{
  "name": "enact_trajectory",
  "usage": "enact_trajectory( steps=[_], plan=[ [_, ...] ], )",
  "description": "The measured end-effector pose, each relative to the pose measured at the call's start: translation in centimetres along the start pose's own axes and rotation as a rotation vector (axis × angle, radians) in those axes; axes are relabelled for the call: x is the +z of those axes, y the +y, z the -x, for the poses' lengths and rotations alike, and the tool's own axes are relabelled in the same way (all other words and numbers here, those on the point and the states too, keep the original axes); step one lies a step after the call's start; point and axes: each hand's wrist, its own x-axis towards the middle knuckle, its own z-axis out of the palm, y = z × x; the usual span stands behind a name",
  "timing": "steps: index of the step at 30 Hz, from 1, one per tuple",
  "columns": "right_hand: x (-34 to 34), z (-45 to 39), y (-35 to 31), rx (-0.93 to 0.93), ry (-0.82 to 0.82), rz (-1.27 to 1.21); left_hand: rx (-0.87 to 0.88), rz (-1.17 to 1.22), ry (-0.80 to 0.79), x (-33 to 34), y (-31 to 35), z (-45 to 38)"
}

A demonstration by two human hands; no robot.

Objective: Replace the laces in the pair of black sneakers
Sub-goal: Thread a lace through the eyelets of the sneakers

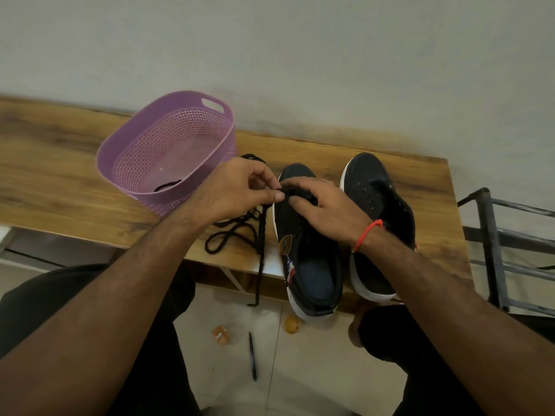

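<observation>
I'm lacing the left-hand sneaker (pixel 309 250) of the pair, working at its far eyelets near the toe. My left hand (pixel 237 187) pinches the black lace (pixel 237 232) between thumb and fingertips right at the shoe's left edge, and my right hand (pixel 324 205) rests over the tongue with its fingers curled onto the upper, steadying it where the lace goes in. I cannot see the eyelet itself under my fingers.

The rest of the lace lies in loose loops on the tabletop (pixel 60 175) between the purple basket (pixel 162 151) and the shoe, with one end hanging off the near edge. A second dark lace (pixel 168 185) seems to lie in the basket. The right-hand sneaker (pixel 378 223) stands just beside the first, its eyelets bare, so I judge the job is at an early stage.

Next I need to feed the pinched tip through the eyelet, draw the slack across, and keep both tails even. The loops could snag or knot as I pull, so I should draw slowly.
</observation>
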Motion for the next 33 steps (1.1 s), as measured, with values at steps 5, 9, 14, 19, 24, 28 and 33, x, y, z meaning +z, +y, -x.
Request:
enact_trajectory(
  steps=[5, 9, 14, 19, 24, 28, 33],
  plan=[
    [-0.1, 0.1, -0.3, -0.044, 0.036, -0.083, 0.075, 0.36, 0.01, -0.6, 0.5, 0.3],
    [-0.5, -0.1, -0.4, 0.046, 0.092, -0.297, 0.067, 0.405, 0.049, -1.1, 0.6, 0.3],
    [-1.4, 0.1, -0.7, 0.058, 0.123, -0.542, -0.021, 0.213, 0.076, -1.3, -0.5, 0.1],
    [-1.2, 0.4, -1.5, 0.002, 0.02, -0.501, 0.068, 0.34, -0.043, -1.2, 0.8, 0.5],
    [-2.6, -0.3, -0.2, 0.18, 0.523, -0.646, -0.052, 0.179, 0.048, -1.5, -0.8, 0.0],
    [-2.3, -0.4, 0.8, 0.166, 0.394, -0.44, -0.024, 0.104, 0.096, -1.9, -1.6, -0.2],
    [-1.5, 0.3, -1.2, -0.171, 0.159, -0.073, 0.09, 0.11, -0.035, -0.2, -0.6, -0.3]
  ],
)
